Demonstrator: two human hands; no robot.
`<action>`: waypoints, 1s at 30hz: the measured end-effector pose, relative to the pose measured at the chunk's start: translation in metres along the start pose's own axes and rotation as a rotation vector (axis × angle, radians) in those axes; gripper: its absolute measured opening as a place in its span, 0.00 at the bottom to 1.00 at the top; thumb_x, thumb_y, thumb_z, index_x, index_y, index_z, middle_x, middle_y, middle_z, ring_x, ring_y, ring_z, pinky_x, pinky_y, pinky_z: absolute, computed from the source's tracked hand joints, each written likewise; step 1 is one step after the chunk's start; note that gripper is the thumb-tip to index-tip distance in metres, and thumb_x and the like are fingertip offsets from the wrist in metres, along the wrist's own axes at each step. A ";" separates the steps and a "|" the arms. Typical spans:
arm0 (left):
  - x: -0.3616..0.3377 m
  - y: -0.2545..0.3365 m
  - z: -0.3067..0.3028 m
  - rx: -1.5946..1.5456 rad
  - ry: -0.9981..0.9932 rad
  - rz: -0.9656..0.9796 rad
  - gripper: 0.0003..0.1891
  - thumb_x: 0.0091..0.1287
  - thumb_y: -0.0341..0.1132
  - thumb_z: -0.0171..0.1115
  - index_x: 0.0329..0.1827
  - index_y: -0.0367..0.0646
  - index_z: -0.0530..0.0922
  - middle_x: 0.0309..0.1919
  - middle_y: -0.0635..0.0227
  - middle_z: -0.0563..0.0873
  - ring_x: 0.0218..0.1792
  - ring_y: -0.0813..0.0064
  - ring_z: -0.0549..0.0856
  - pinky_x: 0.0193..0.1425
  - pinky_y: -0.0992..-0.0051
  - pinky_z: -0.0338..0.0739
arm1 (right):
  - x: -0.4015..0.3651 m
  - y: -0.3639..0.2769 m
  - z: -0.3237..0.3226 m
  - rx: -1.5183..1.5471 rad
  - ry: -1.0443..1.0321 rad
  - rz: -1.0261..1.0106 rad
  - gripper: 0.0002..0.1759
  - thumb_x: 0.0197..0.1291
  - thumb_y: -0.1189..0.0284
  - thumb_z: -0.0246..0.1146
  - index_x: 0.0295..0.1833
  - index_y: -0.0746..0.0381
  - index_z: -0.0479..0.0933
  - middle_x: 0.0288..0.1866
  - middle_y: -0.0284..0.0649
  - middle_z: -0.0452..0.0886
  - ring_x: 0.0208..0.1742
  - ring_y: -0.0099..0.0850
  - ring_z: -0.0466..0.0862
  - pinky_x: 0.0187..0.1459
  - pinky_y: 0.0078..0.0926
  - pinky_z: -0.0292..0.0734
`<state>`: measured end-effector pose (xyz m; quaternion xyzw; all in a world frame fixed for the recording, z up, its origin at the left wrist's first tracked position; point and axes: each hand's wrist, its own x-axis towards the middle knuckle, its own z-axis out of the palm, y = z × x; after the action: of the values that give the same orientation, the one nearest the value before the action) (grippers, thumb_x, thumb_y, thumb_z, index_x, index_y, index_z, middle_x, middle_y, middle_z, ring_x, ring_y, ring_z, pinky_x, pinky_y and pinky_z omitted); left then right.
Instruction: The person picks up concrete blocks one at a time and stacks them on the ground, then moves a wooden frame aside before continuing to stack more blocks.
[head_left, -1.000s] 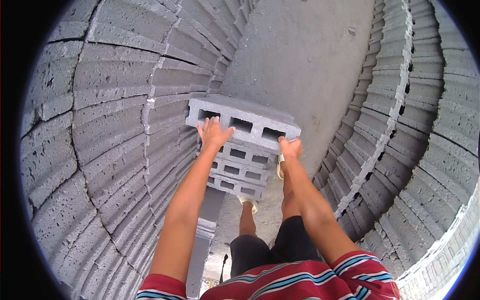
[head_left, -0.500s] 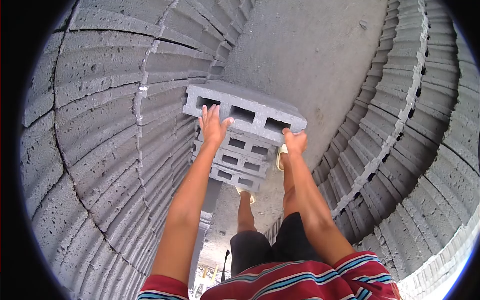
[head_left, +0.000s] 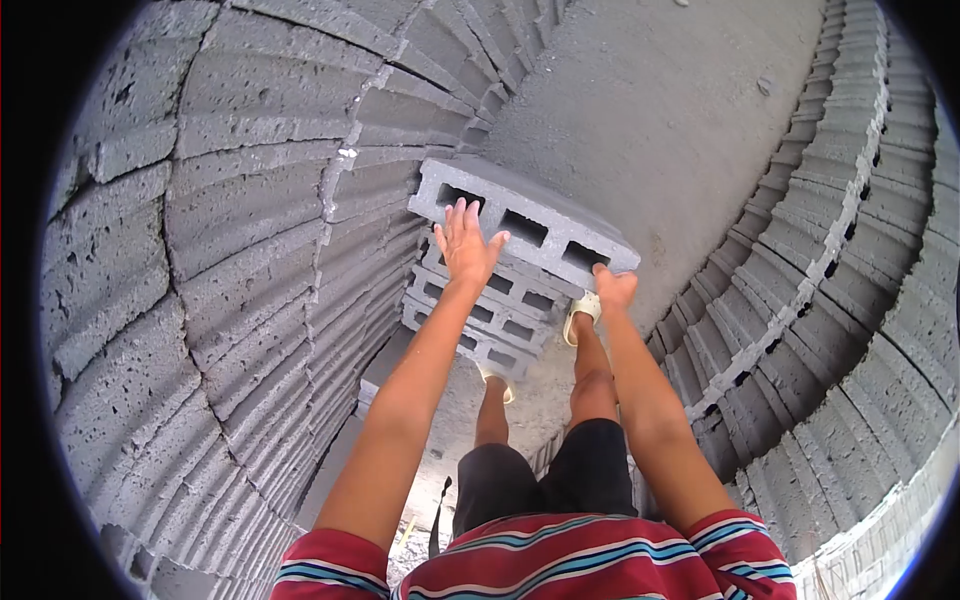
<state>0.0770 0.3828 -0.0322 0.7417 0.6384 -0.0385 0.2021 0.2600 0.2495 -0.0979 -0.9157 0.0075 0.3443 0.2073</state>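
Observation:
A grey hollow concrete block [head_left: 545, 203] with three dark openings facing me lies at the top of a stack of similar blocks [head_left: 497, 318]. My left hand [head_left: 467, 247] rests against its front face below the left opening, with the fingers stretched and spread. At the block's right end, my right hand [head_left: 615, 287] grips the lower corner. Its thumb is near the right opening and its other fingers are hidden underneath.
A tall wall of stacked blocks [head_left: 262, 200] rises close on my left. Another curving row of stacked blocks [head_left: 790, 290] runs along the right. Between them lies a dusty floor [head_left: 660, 110]. My feet in pale clogs [head_left: 584, 312] stand right beside the stack.
The view has shifted, so block and hands appear farther right. My left fingers are spread a little wider on the block's face. My right hand keeps its hold on the right end.

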 end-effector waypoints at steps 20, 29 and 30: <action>-0.315 -0.215 -0.016 -0.673 -0.457 -0.537 0.18 0.57 0.47 0.60 0.34 0.37 0.78 0.23 0.66 0.82 0.24 0.77 0.78 0.30 0.76 0.73 | -0.046 0.090 -0.051 -0.233 0.072 -0.332 0.42 0.48 0.50 0.60 0.56 0.77 0.64 0.57 0.60 0.68 0.60 0.48 0.67 0.61 0.35 0.60; -0.351 -0.203 -0.105 -0.581 -0.216 -0.435 0.23 0.55 0.54 0.57 0.32 0.40 0.78 0.31 0.56 0.83 0.38 0.59 0.82 0.44 0.67 0.73 | -0.199 0.255 -0.019 -0.176 -0.406 -0.338 0.11 0.50 0.68 0.60 0.32 0.65 0.78 0.23 0.36 0.77 0.23 0.23 0.74 0.25 0.23 0.69; -0.357 -0.196 -0.116 -0.615 -0.264 -0.396 0.22 0.55 0.53 0.56 0.34 0.40 0.78 0.32 0.57 0.83 0.39 0.60 0.82 0.45 0.67 0.73 | -0.206 0.271 -0.006 -0.232 -0.477 -0.433 0.10 0.49 0.69 0.60 0.32 0.65 0.78 0.23 0.36 0.77 0.24 0.23 0.74 0.25 0.23 0.69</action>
<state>-0.1995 0.1104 0.1373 0.4977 0.7193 0.0212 0.4841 0.0647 -0.0273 -0.0648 -0.8071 -0.2748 0.4955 0.1660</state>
